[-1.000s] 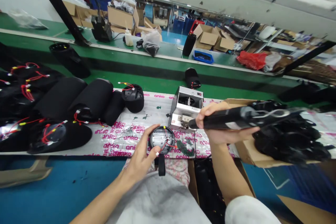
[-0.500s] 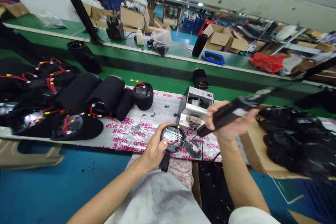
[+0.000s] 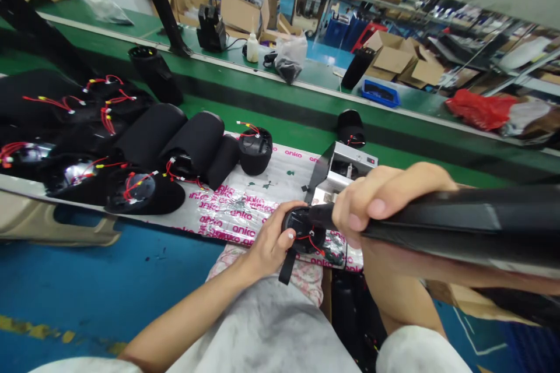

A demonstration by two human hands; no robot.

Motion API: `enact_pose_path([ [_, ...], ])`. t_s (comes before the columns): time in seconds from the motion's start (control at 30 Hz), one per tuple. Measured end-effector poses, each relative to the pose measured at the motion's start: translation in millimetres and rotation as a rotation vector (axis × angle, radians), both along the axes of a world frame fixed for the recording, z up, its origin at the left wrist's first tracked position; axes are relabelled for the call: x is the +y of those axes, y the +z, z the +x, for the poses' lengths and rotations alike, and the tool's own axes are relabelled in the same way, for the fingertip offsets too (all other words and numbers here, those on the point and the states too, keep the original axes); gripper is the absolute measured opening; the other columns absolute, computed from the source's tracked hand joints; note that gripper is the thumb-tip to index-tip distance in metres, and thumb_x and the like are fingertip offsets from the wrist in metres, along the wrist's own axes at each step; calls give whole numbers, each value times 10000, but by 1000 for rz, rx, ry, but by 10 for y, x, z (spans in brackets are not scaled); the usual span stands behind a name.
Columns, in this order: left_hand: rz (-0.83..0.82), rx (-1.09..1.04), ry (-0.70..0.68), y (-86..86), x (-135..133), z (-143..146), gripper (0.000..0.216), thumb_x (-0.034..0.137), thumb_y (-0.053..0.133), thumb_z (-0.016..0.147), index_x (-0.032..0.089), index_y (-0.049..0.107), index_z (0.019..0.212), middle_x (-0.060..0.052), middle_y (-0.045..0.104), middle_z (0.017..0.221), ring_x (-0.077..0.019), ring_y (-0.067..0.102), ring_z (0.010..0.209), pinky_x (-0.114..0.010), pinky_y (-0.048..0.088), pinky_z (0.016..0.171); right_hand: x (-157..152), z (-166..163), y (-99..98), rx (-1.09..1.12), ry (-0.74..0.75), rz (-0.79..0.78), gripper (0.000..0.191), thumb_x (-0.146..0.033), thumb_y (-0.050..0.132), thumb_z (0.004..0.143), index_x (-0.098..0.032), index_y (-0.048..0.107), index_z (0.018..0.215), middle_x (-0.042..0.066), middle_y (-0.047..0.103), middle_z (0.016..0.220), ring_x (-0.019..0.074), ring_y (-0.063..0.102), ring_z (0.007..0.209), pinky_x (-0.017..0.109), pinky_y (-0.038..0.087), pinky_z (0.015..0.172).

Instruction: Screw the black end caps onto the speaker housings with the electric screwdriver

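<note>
My left hand (image 3: 272,242) is closed around a round black speaker part (image 3: 306,233) with red wires and a hanging black strap, held at the table's front edge. My right hand (image 3: 385,201) grips a long black power tool (image 3: 459,224), held close to the camera. The tool's tip rests on top of the round part. A small silver metal fixture (image 3: 350,166) stands on the table just behind the part.
Several black fabric-covered speaker cylinders with red wires (image 3: 131,157) lie at the left of the wrapped table (image 3: 236,215). A green conveyor (image 3: 262,105) runs behind, carrying a black cap (image 3: 350,127). Cardboard boxes (image 3: 238,11) and a bottle (image 3: 252,46) stand on the far bench.
My right hand has brought the black tool from the right down onto the round part, nearer the camera. The view has shifted left and closer.
</note>
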State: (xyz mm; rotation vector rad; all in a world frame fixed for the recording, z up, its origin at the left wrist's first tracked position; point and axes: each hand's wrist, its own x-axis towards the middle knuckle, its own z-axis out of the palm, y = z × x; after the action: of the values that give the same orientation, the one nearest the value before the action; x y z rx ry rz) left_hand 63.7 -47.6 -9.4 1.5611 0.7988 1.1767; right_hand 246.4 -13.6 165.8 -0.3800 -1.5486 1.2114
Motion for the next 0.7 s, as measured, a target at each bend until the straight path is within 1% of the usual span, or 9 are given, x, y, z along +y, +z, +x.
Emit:
enact_pose_path([
  [0.07,10,2,-7,-7,5,-6,612,645,405,1137,196,560,1523,-137,690,1438,-318,673,1284,-434,501,1156,86,-43,-101,57,37,29,328,-444,637,1113,-173,821,1139,54,731,892,152,683,577,305,603,517],
  [0.13,17,5,-11,-19,7,-6,614,644,396,1140,195,553,1528,-144,682,1459,-321,670,1290,-443,498,1162,125,-42,-148,59,57,30,306,-412,642,1114,-165,818,1147,52,730,900,149,691,581,299,607,529],
  [0.33,16,8,-18,-25,3,10,621,646,385,1141,189,544,1529,-157,677,1472,-335,659,1331,-456,490,1175,152,18,-140,54,124,35,341,-441,609,1126,-165,801,1184,51,727,920,149,711,615,292,615,549],
  [0.4,15,7,-17,-23,2,13,625,650,382,1141,188,544,1529,-159,676,1476,-335,660,1332,-456,489,1175,170,4,-171,62,131,46,361,-453,600,1129,-157,798,1192,56,730,931,148,719,623,292,624,554],
  [0.47,19,4,-12,-29,2,13,619,646,386,1142,192,545,1531,-157,668,1493,-333,657,1338,-452,487,1174,195,-45,-220,85,125,52,333,-420,597,1138,-164,804,1187,53,742,915,133,715,602,267,621,545],
  [0.53,10,2,-15,-39,2,10,610,637,395,1143,197,542,1538,-156,664,1498,-333,656,1337,-450,490,1166,223,-118,-260,140,104,47,321,-427,609,1132,-182,816,1128,35,760,846,117,693,534,231,600,507],
  [0.6,-10,8,-26,-49,1,4,612,633,395,1142,194,537,1544,-157,674,1471,-335,662,1310,-458,499,1151,251,-194,-267,168,82,11,314,-470,677,1089,-195,811,1019,18,770,767,116,673,476,204,570,460],
  [0.67,-24,22,-29,-53,-1,-6,628,641,383,1140,187,538,1545,-162,686,1432,-342,664,1281,-474,508,1140,277,-262,-239,101,115,-39,359,-526,748,1024,-189,784,907,15,766,707,136,681,458,221,582,460],
  [0.7,-27,33,-30,-53,-2,-13,636,646,375,1139,185,536,1547,-165,690,1414,-346,662,1275,-481,511,1139,289,-293,-218,64,141,-57,423,-581,746,1004,-181,768,868,19,758,680,144,682,450,231,582,455],
])
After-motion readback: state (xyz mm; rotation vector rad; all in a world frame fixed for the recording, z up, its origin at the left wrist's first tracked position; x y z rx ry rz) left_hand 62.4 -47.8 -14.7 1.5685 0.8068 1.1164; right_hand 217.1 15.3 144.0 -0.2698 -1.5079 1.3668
